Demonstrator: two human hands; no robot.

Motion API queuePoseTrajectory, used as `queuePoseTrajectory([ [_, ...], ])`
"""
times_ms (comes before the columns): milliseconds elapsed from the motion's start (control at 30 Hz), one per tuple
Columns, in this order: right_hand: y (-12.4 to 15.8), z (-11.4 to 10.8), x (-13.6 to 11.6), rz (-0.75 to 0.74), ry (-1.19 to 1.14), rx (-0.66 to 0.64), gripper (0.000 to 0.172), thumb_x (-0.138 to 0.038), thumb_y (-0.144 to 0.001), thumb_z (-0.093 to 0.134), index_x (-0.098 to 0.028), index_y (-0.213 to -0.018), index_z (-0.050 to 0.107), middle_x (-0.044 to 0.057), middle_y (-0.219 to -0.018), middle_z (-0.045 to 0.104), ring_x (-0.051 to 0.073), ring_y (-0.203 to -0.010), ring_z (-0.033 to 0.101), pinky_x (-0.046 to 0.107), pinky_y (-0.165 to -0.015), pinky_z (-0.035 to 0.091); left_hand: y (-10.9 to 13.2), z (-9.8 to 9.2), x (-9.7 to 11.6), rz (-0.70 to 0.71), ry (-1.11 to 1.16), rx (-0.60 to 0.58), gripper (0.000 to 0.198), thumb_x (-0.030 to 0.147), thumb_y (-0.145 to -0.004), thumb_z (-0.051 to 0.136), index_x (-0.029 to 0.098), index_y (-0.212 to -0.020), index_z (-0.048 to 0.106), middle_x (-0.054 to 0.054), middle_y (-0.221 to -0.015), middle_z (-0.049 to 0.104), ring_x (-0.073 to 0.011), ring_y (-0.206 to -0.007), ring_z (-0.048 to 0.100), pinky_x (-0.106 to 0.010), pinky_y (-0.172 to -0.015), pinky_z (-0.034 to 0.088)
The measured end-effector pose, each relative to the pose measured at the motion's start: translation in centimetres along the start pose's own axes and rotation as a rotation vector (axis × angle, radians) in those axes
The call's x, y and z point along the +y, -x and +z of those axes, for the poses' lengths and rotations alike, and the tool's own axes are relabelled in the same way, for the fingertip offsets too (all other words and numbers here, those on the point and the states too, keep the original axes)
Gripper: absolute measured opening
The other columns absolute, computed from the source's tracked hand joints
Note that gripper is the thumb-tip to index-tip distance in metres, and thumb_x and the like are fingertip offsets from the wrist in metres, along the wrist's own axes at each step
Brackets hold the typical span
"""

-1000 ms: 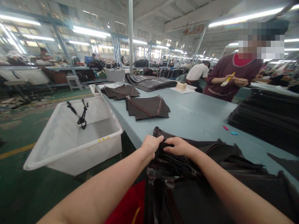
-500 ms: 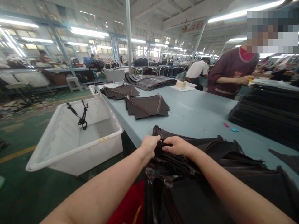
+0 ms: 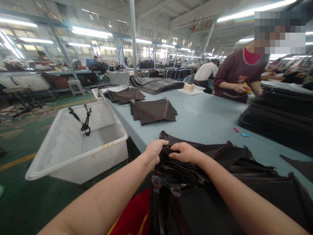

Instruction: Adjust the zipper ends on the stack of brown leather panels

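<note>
A pile of dark cut fabric panels (image 3: 200, 202) with shiny brown strips lies at the near edge of the table, right in front of me. My left hand (image 3: 156, 150) pinches the panels' edge at the pile's far left corner. Close beside it, my right hand (image 3: 184, 152) grips the same gathered edges, thumb above and fingers curled. How many layers lie between the fingers is hidden. Farther up the table, a flat dark panel (image 3: 154, 112) with brown strips rests apart from the pile, and a small stack of similar panels (image 3: 126, 95) sits behind it.
On the left stands a white plastic tub (image 3: 78, 147) with a black strap over its rim. The blue-grey table (image 3: 202, 114) also holds a tall black stack (image 3: 276, 120) at right, pink and blue bits, and a pale block (image 3: 189, 87). A co-worker (image 3: 241, 75) stands across the table.
My left hand has shifted slightly left, still at the panels' edge; my right hand has barely moved. The co-worker's hands have moved left, with a yellow object in one. The view has shifted a little.
</note>
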State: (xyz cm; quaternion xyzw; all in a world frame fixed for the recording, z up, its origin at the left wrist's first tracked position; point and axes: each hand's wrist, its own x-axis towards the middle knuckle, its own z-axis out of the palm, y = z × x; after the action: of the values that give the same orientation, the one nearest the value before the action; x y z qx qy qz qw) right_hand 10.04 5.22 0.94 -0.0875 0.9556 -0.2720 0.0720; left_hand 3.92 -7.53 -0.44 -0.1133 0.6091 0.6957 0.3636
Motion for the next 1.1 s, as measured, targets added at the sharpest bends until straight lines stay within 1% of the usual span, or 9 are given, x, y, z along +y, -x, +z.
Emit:
queuePoseTrajectory([
  [133,0.1,0.0,-0.1,0.015,0.007,0.007,0.02,-0.03,-0.072,0.055,-0.02,-0.083,0.068,0.001,-0.08,0.067,0.018,-0.073,0.058,0.024,-0.066,0.041,0.2,-0.3,0.1,0.001,-0.009,0.045,0.002,0.013,-0.054,0.052,0.013,-0.056,0.053,0.0,-0.042,0.051,-0.0127,-0.038,0.046,-0.023,-0.037,0.037],
  [233,0.1,0.0,0.0,0.027,-0.007,0.011,0.021,-0.03,-0.072,0.055,-0.02,-0.085,0.068,0.001,-0.08,0.067,0.019,-0.073,0.059,0.024,-0.066,0.042,0.1,-0.4,0.0,-0.003,-0.006,0.07,0.003,0.011,-0.051,0.05,0.014,-0.052,0.048,0.001,-0.039,0.046,-0.0112,-0.036,0.042,-0.022,-0.036,0.035],
  [500,0.1,0.0,0.1,0.041,-0.055,0.0,0.02,-0.029,-0.072,0.054,-0.019,-0.082,0.068,0.001,-0.077,0.067,0.018,-0.07,0.059,0.024,-0.066,0.042,0.7,-0.3,0.2,-0.06,0.011,0.039,0.006,0.011,-0.049,0.044,0.016,-0.047,0.041,0.0,-0.039,0.041,-0.0129,-0.034,0.04,-0.025,-0.038,0.034],
  [700,0.0,0.1,0.3,0.008,-0.091,-0.009,0.02,-0.027,-0.072,0.053,-0.018,-0.081,0.068,0.0,-0.078,0.067,0.018,-0.071,0.058,0.024,-0.066,0.042,0.7,-0.8,-0.5,0.008,-0.006,0.037,0.016,0.009,-0.048,0.045,0.018,-0.044,0.033,0.004,-0.036,0.032,-0.0069,-0.03,0.026,-0.021,-0.036,0.022],
  [800,0.1,0.1,0.3,0.019,-0.114,-0.015,0.019,-0.027,-0.072,0.054,-0.018,-0.081,0.068,0.0,-0.076,0.067,0.018,-0.069,0.058,0.024,-0.064,0.042,1.2,-1.4,-0.1,-0.016,-0.014,-0.03,0.016,0.011,-0.051,0.046,0.018,-0.044,0.033,0.004,-0.036,0.034,-0.0071,-0.031,0.028,-0.02,-0.037,0.023],
  [867,0.1,0.1,0.2,0.028,-0.122,-0.008,0.019,-0.028,-0.072,0.054,-0.018,-0.08,0.068,0.0,-0.075,0.067,0.017,-0.068,0.058,0.024,-0.063,0.042,1.6,-1.6,0.5,-0.05,-0.019,-0.084,0.017,0.016,-0.057,0.046,0.018,-0.045,0.035,0.003,-0.037,0.037,-0.0079,-0.032,0.031,-0.021,-0.038,0.025],
  [933,0.1,0.1,0.2,0.036,-0.121,-0.001,0.018,-0.027,-0.071,0.055,-0.017,-0.079,0.068,0.0,-0.073,0.067,0.017,-0.066,0.058,0.024,-0.063,0.042,1.8,-1.7,1.0,-0.082,-0.028,-0.117,0.022,0.025,-0.066,0.047,0.017,-0.047,0.04,0.001,-0.04,0.042,-0.0089,-0.034,0.035,-0.021,-0.039,0.028],
  [1033,0.1,0.2,0.3,0.042,-0.118,0.006,0.017,-0.027,-0.07,0.057,-0.018,-0.079,0.068,0.0,-0.073,0.067,0.017,-0.066,0.057,0.024,-0.063,0.042,1.7,-1.3,1.4,-0.1,-0.045,-0.12,0.03,0.039,-0.07,0.052,0.015,-0.053,0.047,-0.001,-0.045,0.05,-0.0103,-0.038,0.043,-0.022,-0.043,0.033],
  [1100,0.1,0.2,0.4,0.038,-0.121,0.003,0.017,-0.027,-0.07,0.056,-0.018,-0.079,0.068,0.0,-0.073,0.067,0.017,-0.066,0.057,0.024,-0.063,0.042,1.6,-1.1,1.3,-0.094,-0.055,-0.107,0.029,0.04,-0.068,0.058,0.014,-0.057,0.051,-0.001,-0.046,0.053,-0.011,-0.039,0.045,-0.022,-0.044,0.034],
])
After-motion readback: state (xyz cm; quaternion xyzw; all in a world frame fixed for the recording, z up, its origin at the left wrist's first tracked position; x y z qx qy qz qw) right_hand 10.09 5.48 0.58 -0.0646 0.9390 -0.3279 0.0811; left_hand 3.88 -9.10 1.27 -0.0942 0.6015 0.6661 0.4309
